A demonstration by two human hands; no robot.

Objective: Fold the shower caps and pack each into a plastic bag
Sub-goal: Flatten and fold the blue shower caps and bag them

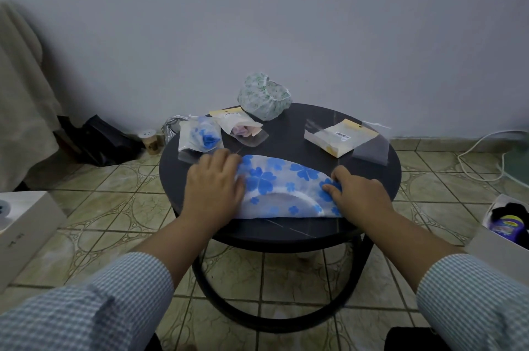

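The blue-flowered shower cap [286,187] is lying folded into a half-moon at the centre of the frame, near the front edge of the round dark surface [289,133]. The step in hand looks like flattening it before the next fold. To do it well, the air should probably be pressed out toward the gathered edge, and the fold line kept straight, so the cap ends up narrow enough for a bag.

The left hand [214,182] is lying flat on the cap's left end, fingers nearly straight and together, pressing down and gripping nothing. The right hand [357,193] is resting on the right end, fingers curled and seemingly pinching the fabric there, though the exact grip is hard to read.

Above them, a bagged blue cap [200,136] and a bagged pink cap [243,127] are lying left of centre. A green-patterned cap [263,96] is sitting unfolded at the back. A stack of empty bags [340,137] is waiting at the right.
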